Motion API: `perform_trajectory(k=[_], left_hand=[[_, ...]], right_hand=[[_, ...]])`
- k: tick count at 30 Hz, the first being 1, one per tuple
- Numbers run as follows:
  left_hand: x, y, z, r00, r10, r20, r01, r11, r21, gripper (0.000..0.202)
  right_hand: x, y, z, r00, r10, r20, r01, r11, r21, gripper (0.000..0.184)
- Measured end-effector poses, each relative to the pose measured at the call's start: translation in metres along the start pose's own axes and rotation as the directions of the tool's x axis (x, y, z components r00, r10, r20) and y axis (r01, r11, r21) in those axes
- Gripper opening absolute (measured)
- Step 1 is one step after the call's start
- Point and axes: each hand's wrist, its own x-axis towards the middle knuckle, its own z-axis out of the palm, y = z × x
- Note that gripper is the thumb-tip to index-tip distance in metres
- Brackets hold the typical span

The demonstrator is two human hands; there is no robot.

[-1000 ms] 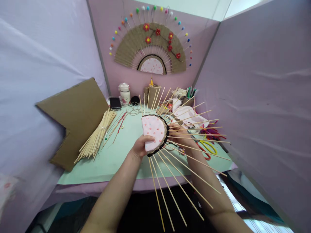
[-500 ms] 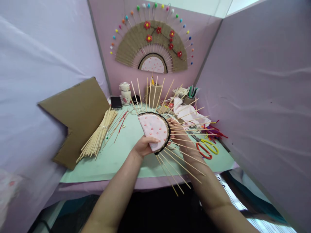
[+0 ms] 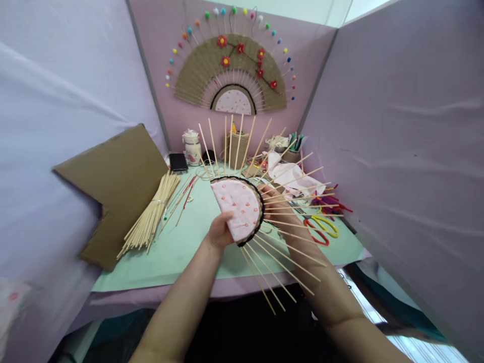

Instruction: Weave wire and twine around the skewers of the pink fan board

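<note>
A half-round fan base (image 3: 240,204), covered in pink flowered fabric with a black braided trim, is held tilted above the table. Thin wooden sticks (image 3: 295,220) radiate from its curved edge. My left hand (image 3: 220,229) grips the straight edge at the lower left, its thumb at the fabric's border and its other fingers hidden behind. On the curved side my right hand (image 3: 273,199) reaches behind the sticks and closes on the rim; the sticks partly cover its fingers.
Left on the green table (image 3: 189,257) lie a tied stick bundle (image 3: 153,214) and cardboard (image 3: 117,181). Scissors (image 3: 321,229), pipe cleaners (image 3: 330,204) and pink cloth (image 3: 293,176) lie right. Behind stand a white bottle (image 3: 192,147) and twine (image 3: 240,146). A finished fan (image 3: 232,65) hangs on the back wall.
My left thumb has slid back from the fabric's face towards its straight edge. The fan base appears slightly larger, and the whole view has shifted a little.
</note>
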Motion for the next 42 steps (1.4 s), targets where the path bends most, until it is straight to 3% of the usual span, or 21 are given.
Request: perform_trajectory(k=[3, 8, 14, 18, 28, 35, 39, 42], left_hand=[[0.002, 0.004, -0.002, 0.999, 0.007, -0.048, -0.009, 0.998, -0.059, 0.036], [0.004, 0.008, 0.002, 0.996, -0.07, -0.051, 0.073, 0.996, 0.048, 0.035], [-0.001, 0.009, 0.006, 0.998, -0.003, -0.062, 0.006, 0.999, 0.053, 0.051], [-0.001, 0.009, 0.005, 0.998, -0.019, -0.053, 0.022, 0.998, 0.057, 0.048], [0.001, 0.005, 0.0, 0.999, -0.011, -0.051, 0.017, 0.994, 0.111, 0.048], [-0.001, 0.008, 0.003, 0.998, -0.013, -0.059, 0.018, 0.997, 0.079, 0.04], [-0.001, 0.01, 0.003, 0.998, -0.023, -0.06, 0.026, 0.998, 0.056, 0.037], [0.0, 0.01, 0.001, 0.997, -0.016, -0.07, 0.02, 0.998, 0.058, 0.038]], right_hand=[[-0.004, -0.002, 0.001, 1.0, -0.01, 0.013, 0.01, 1.0, -0.008, 0.032], [-0.003, -0.004, -0.003, 0.995, -0.096, 0.016, 0.097, 0.994, -0.051, 0.03], [0.0, -0.015, -0.017, 0.96, -0.279, -0.019, 0.264, 0.927, -0.267, 0.017], [-0.003, -0.02, -0.019, 0.936, -0.352, -0.018, 0.321, 0.872, -0.369, 0.014], [-0.006, -0.019, -0.017, 0.954, -0.299, -0.014, 0.278, 0.902, -0.329, 0.013], [-0.015, -0.045, -0.054, 0.997, -0.052, 0.063, 0.057, 0.995, -0.081, 0.028], [-0.03, -0.069, -0.076, 0.992, -0.12, -0.036, 0.118, 0.992, -0.053, 0.028], [-0.044, -0.088, -0.079, 0.962, -0.249, -0.114, 0.238, 0.966, -0.101, 0.023]])
